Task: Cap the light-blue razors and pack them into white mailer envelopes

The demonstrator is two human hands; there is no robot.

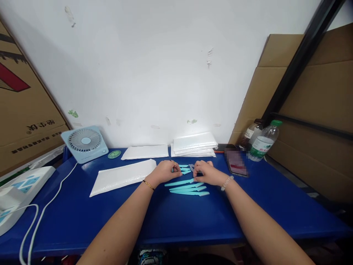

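Observation:
Several thin turquoise sticks (187, 193) with shaped ends lie side by side on the blue table (193, 221). More turquoise pieces (184, 170) lie between the hands. My left hand (168, 170) is at the left ends of those upper pieces, its fingers pinched together; what they hold is too small to make out. Thumb and fingers of my right hand (203, 172) close on the right end of one turquoise stick (179, 183), beside a small greyish piece (191, 168). A white padded envelope (122, 176) lies left of my left hand.
Behind are a flat white envelope (145, 151) and a stack of them (194, 143). A blue fan (85, 143), green disc (114, 154) and white power strip (24, 191) with cables stand left. A phone (237, 162) and two bottles (263, 141) are at right.

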